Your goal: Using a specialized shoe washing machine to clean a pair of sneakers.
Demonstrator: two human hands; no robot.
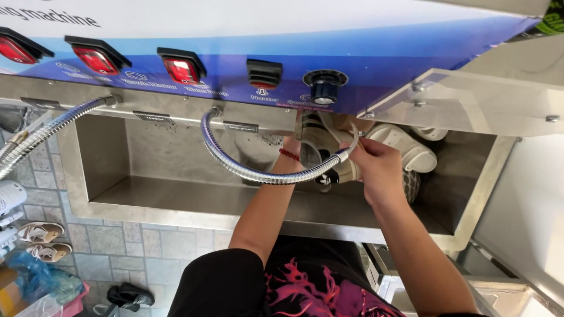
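Observation:
A white sneaker (322, 154) with dark stripes is held up inside the steel basin (176, 196) of a washing machine. My left hand (292, 147), with a red band on the wrist, is mostly hidden behind the shoe and grips it. My right hand (376, 164) is closed around the nozzle end of a flexible metal hose (252, 171), pointing it at the shoe. A second white sneaker (411, 149) lies to the right under a clear plastic lid (470, 100).
The blue control panel above carries red rocker switches (182, 69), a black switch (264, 73) and a knob (324, 87). A second metal hose (41, 132) hangs at left. Sandals (40, 232) and a black shoe (130, 294) lie on the tiled floor.

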